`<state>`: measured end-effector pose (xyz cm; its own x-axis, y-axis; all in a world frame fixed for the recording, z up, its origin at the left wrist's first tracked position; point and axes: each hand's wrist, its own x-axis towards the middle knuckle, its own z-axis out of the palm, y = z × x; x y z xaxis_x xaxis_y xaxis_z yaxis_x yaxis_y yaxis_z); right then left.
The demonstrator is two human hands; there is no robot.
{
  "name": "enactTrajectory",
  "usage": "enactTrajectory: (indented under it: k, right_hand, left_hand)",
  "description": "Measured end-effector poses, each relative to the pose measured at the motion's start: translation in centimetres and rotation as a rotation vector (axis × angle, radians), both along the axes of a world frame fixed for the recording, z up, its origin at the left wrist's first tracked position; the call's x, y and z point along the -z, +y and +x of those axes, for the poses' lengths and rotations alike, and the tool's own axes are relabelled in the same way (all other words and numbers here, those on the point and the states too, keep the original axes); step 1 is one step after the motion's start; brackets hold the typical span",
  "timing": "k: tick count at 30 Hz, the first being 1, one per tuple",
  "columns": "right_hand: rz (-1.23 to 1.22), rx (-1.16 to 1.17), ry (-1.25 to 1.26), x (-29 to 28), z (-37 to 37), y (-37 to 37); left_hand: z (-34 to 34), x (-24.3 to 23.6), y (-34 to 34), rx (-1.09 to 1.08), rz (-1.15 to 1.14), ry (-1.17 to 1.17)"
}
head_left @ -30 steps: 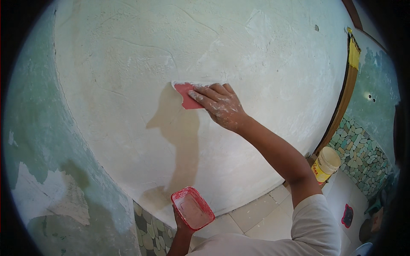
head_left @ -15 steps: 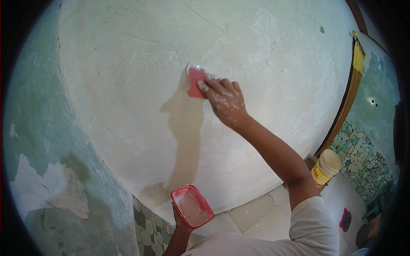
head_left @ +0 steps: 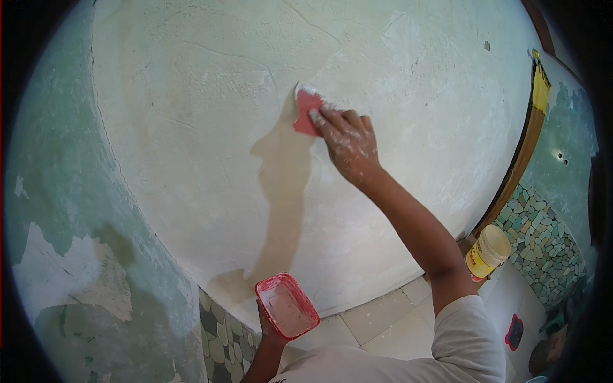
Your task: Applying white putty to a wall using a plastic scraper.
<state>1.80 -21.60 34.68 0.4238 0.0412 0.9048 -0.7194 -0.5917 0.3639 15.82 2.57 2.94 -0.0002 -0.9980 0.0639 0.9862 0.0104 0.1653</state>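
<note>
Holding scraper (head_left: 306, 115) and tub (head_left: 308, 302); bucket label (head_left: 480, 260) shows lettering.

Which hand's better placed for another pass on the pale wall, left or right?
Right, I'd judge: the right hand already grips the pink scraper up by the pale wall. The left hand is lower, occupied holding the red tub.

Flat pinkish-red scraper (head_left: 306, 115), upper edge white-smeared, projecting leftward from the right hand (head_left: 351, 145); open red tub (head_left: 271, 282) of pale paste (head_left: 289, 311), extending rightward from the left hand (head_left: 270, 329).
</note>
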Motion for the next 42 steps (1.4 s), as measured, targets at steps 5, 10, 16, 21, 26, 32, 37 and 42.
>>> enactTrajectory:
  k: [5, 10, 16, 21, 26, 32, 37, 42]
  right_hand:
    - [-0.01, -0.102, 0.157, 1.7, 1.1, 1.8]
    - [0.003, -0.115, 0.117, -0.9, 0.1, 2.2]
    - [-0.043, 0.046, -0.015, -1.4, -0.8, 0.0]
    - [-0.022, 0.005, 0.204, 1.6, -0.3, 1.6]
    - [0.492, -0.529, -0.063, -1.4, -1.1, 3.1]
    - [1.264, -1.101, -0.608, -3.2, 0.2, -0.9]
    - [1.238, -1.084, -0.721, -3.3, -2.2, -1.2]
    - [0.8, -0.965, -0.543, -5.2, -2.6, 0.4]
  left_hand:
    - [0.3, -0.2, 0.3, 0.005, -0.002, -0.011]
    - [0.2, -0.1, 0.2, -0.019, -0.004, -0.024]
    - [0.4, 0.9, 0.2, -0.009, -0.013, -0.033]
    - [0.7, 0.6, 0.4, 0.0, -0.018, 0.016]
    - [0.7, 0.7, 0.4, -0.032, -0.015, 0.01]
    - [0.8, 0.8, 0.4, 0.02, -0.024, 0.045]
    - [1.0, 2.0, 0.5, -0.01, -0.088, 0.026]
    - [1.5, 2.4, 0.8, -0.058, -0.011, 0.016]
